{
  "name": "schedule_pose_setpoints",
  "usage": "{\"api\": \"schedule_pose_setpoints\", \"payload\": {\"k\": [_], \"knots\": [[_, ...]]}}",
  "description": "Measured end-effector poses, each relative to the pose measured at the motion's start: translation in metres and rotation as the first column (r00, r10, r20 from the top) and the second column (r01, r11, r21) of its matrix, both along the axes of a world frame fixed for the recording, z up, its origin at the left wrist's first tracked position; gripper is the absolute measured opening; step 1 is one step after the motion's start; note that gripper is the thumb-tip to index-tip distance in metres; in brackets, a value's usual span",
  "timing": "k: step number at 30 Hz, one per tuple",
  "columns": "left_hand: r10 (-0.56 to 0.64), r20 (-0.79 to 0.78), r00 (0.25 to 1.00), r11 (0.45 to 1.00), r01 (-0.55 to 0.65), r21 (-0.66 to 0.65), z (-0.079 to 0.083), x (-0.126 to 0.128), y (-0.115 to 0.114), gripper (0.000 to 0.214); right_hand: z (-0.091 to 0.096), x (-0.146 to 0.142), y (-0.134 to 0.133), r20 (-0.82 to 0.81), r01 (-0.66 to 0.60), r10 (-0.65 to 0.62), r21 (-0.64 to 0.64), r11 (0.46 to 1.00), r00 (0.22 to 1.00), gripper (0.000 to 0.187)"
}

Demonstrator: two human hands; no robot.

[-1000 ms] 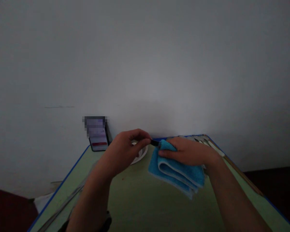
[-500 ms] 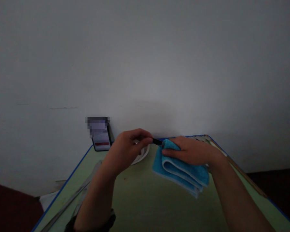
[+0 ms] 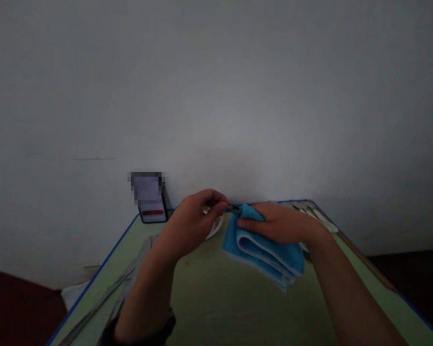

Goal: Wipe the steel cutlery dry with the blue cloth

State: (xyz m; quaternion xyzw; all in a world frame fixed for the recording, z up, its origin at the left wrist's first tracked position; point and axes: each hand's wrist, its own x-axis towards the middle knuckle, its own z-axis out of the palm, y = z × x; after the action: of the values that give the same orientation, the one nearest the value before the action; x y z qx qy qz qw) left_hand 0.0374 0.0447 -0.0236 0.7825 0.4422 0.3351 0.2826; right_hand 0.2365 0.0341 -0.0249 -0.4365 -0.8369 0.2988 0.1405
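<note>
Left hand (image 3: 193,218): your thumb and finger pinch a thin dark stick (image 3: 234,207) tight.
Right hand (image 3: 281,223): your fingers close around a folded blue cloth (image 3: 265,252).
Stick's place: between your two hands, above the green table (image 3: 216,293); the cloth hides its other end.
White dish (image 3: 216,228): behind your left hand, partly hidden.
Phone (image 3: 153,204): leaning on the wall (image 3: 216,96), to the left.

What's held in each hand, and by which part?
Left hand: a thin dark object, unclear what, pinched by one end. Right hand: blue cloth, gripped at its folded top, where the object meets it.
</note>
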Motion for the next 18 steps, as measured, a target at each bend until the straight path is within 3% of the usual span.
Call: {"api": "schedule_pose_setpoints", "payload": {"k": [7,14,18], "knots": [[0.078,0.040,0.996,0.996,-0.079,0.028,-0.0006,-0.0052,0.0024,0.018,0.0011,0.0031,0.0008,0.034,0.024,-0.025,0.018,1.000,0.999,0.035],[-0.042,0.003,0.999,0.999,0.042,0.022,-0.0013,-0.0029,0.0005,0.018,0.0011,-0.0043,0.0028,0.025,-0.054,0.053,0.040,0.998,0.998,0.032],[0.035,0.063,0.997,0.999,-0.037,0.030,-0.0020,-0.0039,0.0023,0.016,0.0037,-0.0004,0.0003,0.028,0.000,0.000,0.012,1.000,1.000,0.034]]}}
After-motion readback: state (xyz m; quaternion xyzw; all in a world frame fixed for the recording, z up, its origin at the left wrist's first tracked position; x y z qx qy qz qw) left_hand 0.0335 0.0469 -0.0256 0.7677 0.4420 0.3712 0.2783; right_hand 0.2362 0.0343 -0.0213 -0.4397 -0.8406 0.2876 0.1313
